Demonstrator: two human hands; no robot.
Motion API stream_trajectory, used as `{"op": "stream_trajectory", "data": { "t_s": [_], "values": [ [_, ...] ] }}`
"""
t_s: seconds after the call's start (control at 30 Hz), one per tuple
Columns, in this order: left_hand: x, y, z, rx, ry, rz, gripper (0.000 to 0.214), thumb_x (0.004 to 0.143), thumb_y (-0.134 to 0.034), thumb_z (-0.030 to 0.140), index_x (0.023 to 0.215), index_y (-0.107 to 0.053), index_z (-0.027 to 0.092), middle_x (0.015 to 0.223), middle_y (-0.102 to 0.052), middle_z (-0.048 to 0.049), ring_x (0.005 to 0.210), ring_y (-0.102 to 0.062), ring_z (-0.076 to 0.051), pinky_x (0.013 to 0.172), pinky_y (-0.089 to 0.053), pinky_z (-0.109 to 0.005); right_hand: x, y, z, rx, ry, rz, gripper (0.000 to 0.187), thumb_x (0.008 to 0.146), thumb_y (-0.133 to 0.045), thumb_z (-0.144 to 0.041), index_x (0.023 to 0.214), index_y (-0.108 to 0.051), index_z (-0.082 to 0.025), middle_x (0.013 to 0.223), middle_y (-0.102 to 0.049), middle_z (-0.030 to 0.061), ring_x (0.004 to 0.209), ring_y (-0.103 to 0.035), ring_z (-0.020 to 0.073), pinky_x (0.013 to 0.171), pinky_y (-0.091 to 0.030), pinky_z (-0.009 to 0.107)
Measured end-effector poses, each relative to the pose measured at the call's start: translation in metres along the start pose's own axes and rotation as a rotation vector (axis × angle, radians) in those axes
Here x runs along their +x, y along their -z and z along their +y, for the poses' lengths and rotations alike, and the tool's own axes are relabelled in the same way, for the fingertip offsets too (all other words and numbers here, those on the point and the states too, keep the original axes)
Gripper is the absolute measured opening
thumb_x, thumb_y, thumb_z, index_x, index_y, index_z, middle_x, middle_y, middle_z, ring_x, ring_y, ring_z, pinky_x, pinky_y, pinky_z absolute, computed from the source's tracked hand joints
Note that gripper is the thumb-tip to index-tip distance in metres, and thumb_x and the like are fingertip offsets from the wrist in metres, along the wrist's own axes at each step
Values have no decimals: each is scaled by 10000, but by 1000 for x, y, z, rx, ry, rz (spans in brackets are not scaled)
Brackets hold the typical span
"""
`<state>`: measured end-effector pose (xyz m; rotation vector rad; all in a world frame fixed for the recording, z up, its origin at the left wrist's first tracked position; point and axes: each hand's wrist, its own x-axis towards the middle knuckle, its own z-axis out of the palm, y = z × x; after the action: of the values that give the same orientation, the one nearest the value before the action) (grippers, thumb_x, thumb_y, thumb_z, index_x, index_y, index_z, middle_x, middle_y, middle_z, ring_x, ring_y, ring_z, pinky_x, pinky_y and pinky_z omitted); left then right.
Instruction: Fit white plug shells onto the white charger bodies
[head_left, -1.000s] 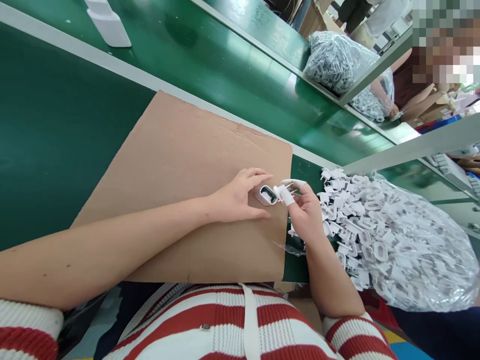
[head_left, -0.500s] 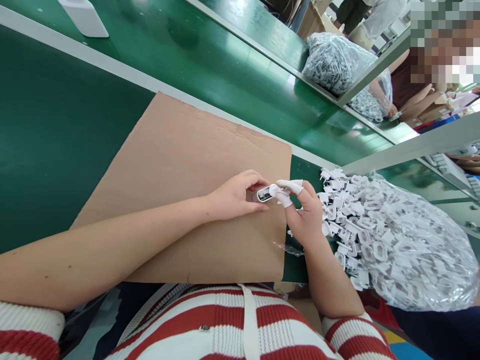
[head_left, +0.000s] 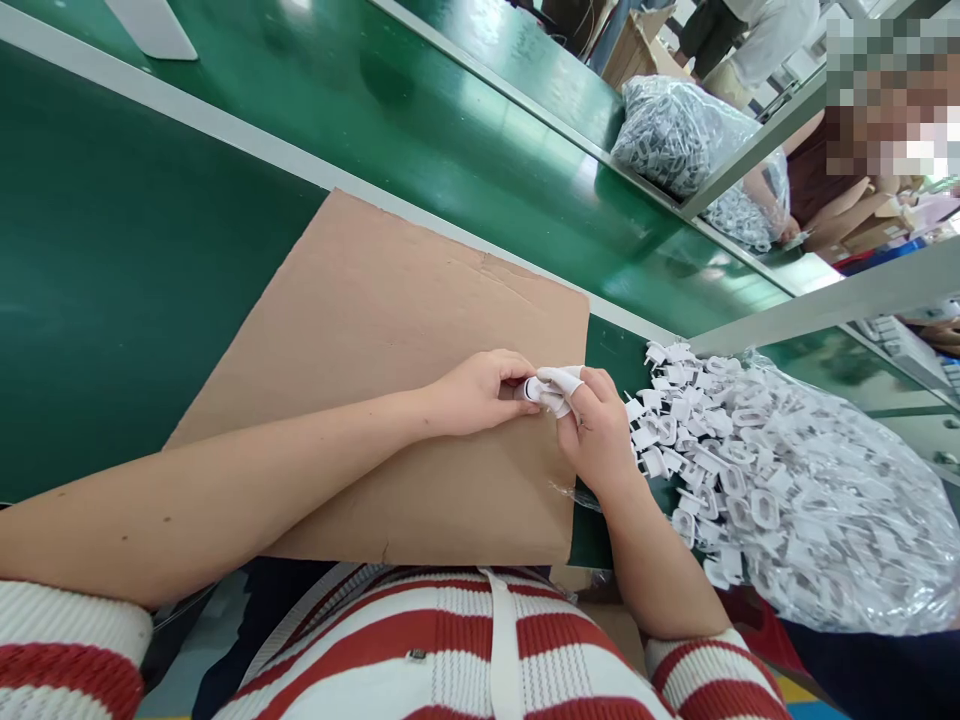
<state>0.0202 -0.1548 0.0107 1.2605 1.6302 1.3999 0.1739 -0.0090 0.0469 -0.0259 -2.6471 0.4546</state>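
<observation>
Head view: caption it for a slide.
Left hand and right hand meet at a white case over cardboard, beside white plastic parts.

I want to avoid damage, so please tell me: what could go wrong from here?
The small white housing pinched in the left hand could slip if the right hand presses it hard. Loose white parts lie close to the right hand too, so it might knock some away.
</observation>
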Motion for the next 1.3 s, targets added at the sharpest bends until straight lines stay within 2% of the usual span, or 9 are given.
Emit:
{"op": "stream_trajectory", "data": {
  "t_s": [0.17,0.3,0.47,0.7,1.03,1.13,1.23,1.3],
  "values": [
    [-1,-2,0,-9,-40,32,220,853,-777,356,995,-756,189,1019,-721,-58,1015,-656,-248,927,-516,-354,4,-1,-4,-6,20,-16,315,900,-495,-22,1085,-663,-215,929,-638,79,859,-567,237,734,-491,351],
    [-3,-2,1,17,-37,15,192,866,-773,331,1009,-773,202,1061,-722,-64,1050,-650,-254,983,-499,-375,2,-5,-7,5,13,24,334,874,-482,5,1086,-638,-200,905,-612,73,838,-535,234,702,-467,339],
    [-6,-2,4,34,23,23,231,858,-787,299,1078,-786,228,1116,-715,-65,1094,-642,-257,1015,-489,-380,-6,-11,-6,40,-1,107,339,861,-463,25,1073,-600,-202,958,-609,74,893,-530,232,739,-467,333],
    [-6,-2,8,20,21,6,164,873,-767,277,1031,-781,232,1123,-718,-50,1097,-646,-253,1003,-491,-365,-5,-17,-4,56,-32,61,294,797,-462,59,892,-527,-211,890,-574,42,832,-510,207,689,-406,306],
    [-6,-5,4,20,79,37,194,855,-773,332,1011,-776,217,1119,-696,-77,1079,-639,-267,977,-497,-386,3,-13,-6,12,-26,99,288,705,-454,59,733,-413,-224,770,-506,10,706,-461,177,605,-329,286],
    [-7,-5,4,23,78,36,204,852,-770,340,1012,-778,215,1116,-692,-78,1062,-639,-265,970,-497,-389,4,-14,-5,-6,8,99,289,713,-446,57,743,-432,-231,770,-509,11,709,-465,185,659,-396,293],
    [-7,-6,3,37,75,40,202,849,-767,343,1001,-777,210,1110,-688,-81,1047,-635,-264,963,-495,-392,3,-16,-2,-16,32,85,295,732,-439,55,786,-479,-233,797,-538,14,740,-494,192,826,-482,343],
    [-8,-6,2,36,79,48,206,844,-771,343,998,-775,205,1107,-685,-84,1044,-634,-264,958,-495,-388,3,-17,0,-6,39,66,293,737,-438,51,801,-499,-228,810,-550,15,752,-508,190,911,-491,375]
  ]
}}
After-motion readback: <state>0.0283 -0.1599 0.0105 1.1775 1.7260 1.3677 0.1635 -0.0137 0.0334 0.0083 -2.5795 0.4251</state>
